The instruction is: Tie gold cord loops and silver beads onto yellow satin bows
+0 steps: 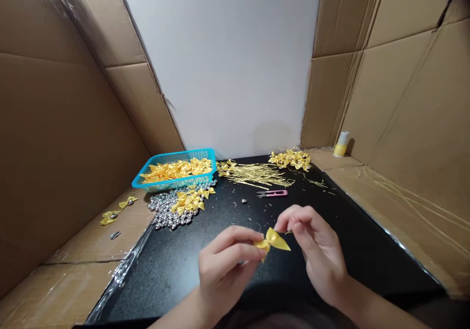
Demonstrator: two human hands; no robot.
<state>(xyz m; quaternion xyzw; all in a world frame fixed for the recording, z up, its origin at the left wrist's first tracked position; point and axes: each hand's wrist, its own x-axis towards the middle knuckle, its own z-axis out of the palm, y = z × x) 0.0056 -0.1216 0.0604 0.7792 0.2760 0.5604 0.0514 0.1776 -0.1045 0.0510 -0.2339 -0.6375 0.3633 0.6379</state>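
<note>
left hand (233, 258) had the yellow bow (277, 241) pinched by one end over the black tabletop (165, 275), probably so the middle stayed reachable | right hand (319, 253) curled narrow just beside it, can't tell if holding anything | pink snips (276, 193) lay ahead, handy I guess

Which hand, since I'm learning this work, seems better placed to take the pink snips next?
Probably the right hand: it is nearer the pink snips, while the left hand pinches the yellow bow. Whether the right also grips something is hard to tell.
</note>
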